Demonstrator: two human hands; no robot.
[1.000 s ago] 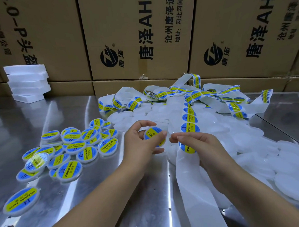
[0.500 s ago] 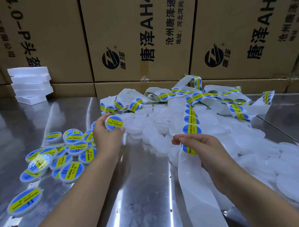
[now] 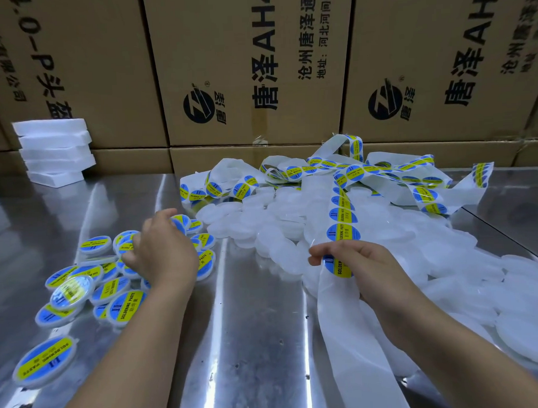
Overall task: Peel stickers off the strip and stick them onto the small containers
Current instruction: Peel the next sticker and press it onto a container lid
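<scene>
A person works at a shiny metal desk (image 3: 261, 343), seen from above the hands. The left hand (image 3: 162, 254) hovers palm down over a cluster of labelled containers (image 3: 117, 290) toward the desk's left edge, fingers loosely spread and gripping nothing that shows. The right hand (image 3: 369, 267) pinches the sticker strip (image 3: 342, 219) near the desk's middle, fingers closed on a blue and yellow sticker (image 3: 338, 267).

The strip is a thin, floppy white backing paper that trails from a tangle at the back edge down past the front edge. It likely tears or creases easily, so the sticker is best lifted at its rim.

A heap of unlabelled containers (image 3: 449, 257), small translucent round tubs, fills the right side. They look light, smooth and liable to slide. Roughly twenty labelled tubs show, and far more unlabelled ones than can be counted. Four white foam slabs (image 3: 54, 151) are stacked at the back left corner, before cardboard boxes (image 3: 249, 66).
</scene>
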